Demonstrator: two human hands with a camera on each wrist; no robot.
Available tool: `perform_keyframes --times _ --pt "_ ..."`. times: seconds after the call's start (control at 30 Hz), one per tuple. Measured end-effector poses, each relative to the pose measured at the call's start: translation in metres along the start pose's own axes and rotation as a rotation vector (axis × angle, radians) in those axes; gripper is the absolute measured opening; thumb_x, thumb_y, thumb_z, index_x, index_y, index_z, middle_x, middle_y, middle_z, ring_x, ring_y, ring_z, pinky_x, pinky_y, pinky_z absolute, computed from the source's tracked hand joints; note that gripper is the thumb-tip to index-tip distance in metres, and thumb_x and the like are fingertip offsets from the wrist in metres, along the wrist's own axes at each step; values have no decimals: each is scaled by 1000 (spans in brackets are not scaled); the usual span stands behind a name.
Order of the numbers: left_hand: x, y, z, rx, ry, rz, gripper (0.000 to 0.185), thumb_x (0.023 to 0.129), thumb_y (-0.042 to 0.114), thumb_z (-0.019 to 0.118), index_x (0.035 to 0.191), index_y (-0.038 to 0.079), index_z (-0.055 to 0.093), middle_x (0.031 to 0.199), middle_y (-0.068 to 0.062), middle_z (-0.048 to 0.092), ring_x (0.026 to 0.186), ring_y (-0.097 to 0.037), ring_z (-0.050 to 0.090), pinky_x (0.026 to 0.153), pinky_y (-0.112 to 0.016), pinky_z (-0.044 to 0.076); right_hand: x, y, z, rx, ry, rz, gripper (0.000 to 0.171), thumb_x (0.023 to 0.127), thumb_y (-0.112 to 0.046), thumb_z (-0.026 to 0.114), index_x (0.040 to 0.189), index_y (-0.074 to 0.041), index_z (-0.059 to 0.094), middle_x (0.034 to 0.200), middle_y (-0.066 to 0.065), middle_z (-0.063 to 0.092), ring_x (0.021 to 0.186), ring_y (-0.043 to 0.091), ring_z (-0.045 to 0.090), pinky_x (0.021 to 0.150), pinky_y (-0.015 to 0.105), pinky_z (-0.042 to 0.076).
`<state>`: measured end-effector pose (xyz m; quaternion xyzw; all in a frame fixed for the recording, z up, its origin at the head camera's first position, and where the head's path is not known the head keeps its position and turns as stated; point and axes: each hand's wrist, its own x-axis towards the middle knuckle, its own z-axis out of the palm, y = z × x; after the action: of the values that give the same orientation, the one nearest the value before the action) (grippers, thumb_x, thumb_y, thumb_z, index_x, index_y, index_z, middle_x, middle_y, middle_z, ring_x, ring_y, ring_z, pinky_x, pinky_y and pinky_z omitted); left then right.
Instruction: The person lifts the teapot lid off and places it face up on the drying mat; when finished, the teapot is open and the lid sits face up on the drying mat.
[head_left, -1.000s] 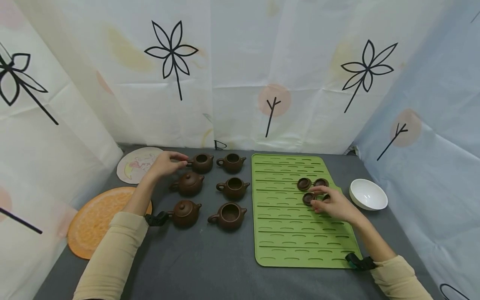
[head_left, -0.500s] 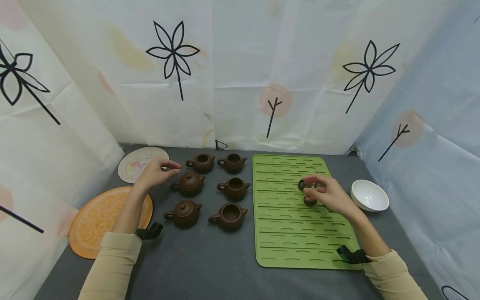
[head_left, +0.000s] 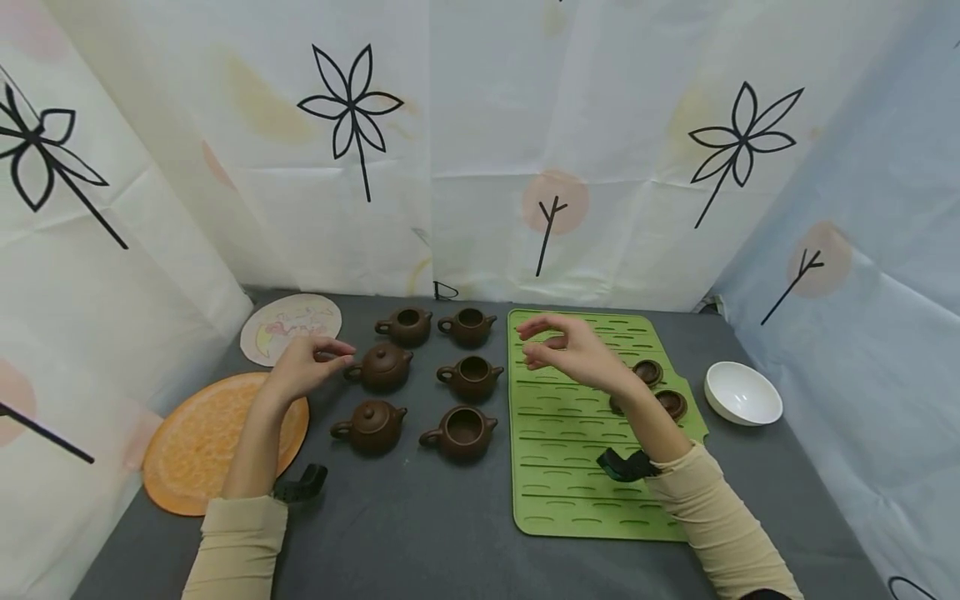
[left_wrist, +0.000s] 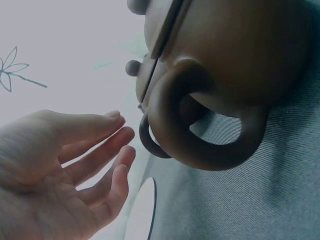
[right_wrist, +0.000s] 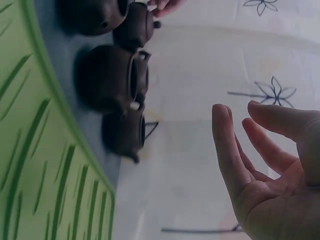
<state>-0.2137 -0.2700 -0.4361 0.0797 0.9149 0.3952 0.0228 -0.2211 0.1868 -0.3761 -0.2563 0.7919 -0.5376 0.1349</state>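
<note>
Left hand (head_left: 306,367), fingers loosely parted, beside a round, dark-brown, knob-lidded teapot (head_left: 385,368).

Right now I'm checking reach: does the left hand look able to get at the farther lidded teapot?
Likely yes: the left hand, apparently empty, is close beside the farther lidded teapot, and the head view shows nothing between them.

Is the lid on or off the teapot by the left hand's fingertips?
On. That teapot has a knobbed lid covering its top; the open teapot to its right shows a dark hole instead.
</note>
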Motion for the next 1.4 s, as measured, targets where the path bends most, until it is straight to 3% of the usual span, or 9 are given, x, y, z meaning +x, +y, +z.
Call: perform_keyframes --times 0.17,0.33,0.47,0.63,0.73,0.9,1.17,1.3,1.4 --pt "-4 -6 4 -36 3 -33 31 108 18 70 128 -4 76 129 -27 76 117 -47 76 96 -53 62 35 -10 22 45 -58 -39 30 108 -5 65 137 3 64 135 25 65 103 37 79 91 44 68" --pt "-6 -12 9 -47 13 -49 27 106 17 72 124 -3 78 126 -26 78 113 -42 78 86 -33 61 67 -15 46 111 -120 -40 29 107 -6 66 135 2 66 128 22 68 105 43 77 96 56 65" --pt "-7 -14 12 -63 46 -71 25 105 17 73 120 -1 80 121 -23 79 104 -30 79 75 -23 56 91 -19 66 171 -170 -15 27 107 -7 66 134 0 67 123 18 70 108 44 75 95 49 67" --pt "-7 -14 19 -89 94 -74 22 104 15 74 118 -1 81 116 -24 80 88 -20 76 65 -22 54 118 -19 90 218 -211 25 28 108 -7 67 134 3 67 123 22 69 115 52 72 92 42 68" --pt "-8 -13 22 -84 114 -76 22 104 15 74 117 -1 81 116 -24 81 86 -20 74 64 -22 53 134 -17 105 231 -235 64 34 108 -7 67 138 7 64 128 30 68 109 45 76 99 51 65" --pt "-11 -14 25 -61 128 -100 23 105 18 74 118 1 81 117 -22 81 88 -17 74 66 -22 53 152 -12 127 260 -263 122 37 108 -5 65 143 10 62 136 34 67 90 18 78 109 64 56" --pt "-12 -14 26 -48 139 -107 23 105 20 73 119 2 82 121 -22 80 99 -29 78 70 -24 53 166 -1 147 200 -256 171 35 106 -1 66 139 10 66 131 29 72 86 15 72 103 54 62" --pt "-12 -17 26 -44 139 -95 22 105 18 73 118 2 82 121 -23 80 104 -34 79 73 -25 54 168 3 155 175 -245 188 31 104 2 68 134 9 69 112 18 75 82 14 71 102 55 62" --pt "-13 -18 26 -42 141 -91 21 105 17 73 118 2 82 120 -22 81 103 -33 79 73 -25 54 168 3 159 161 -227 188 30 103 3 69 132 11 70 94 4 68 75 13 71 102 57 62"
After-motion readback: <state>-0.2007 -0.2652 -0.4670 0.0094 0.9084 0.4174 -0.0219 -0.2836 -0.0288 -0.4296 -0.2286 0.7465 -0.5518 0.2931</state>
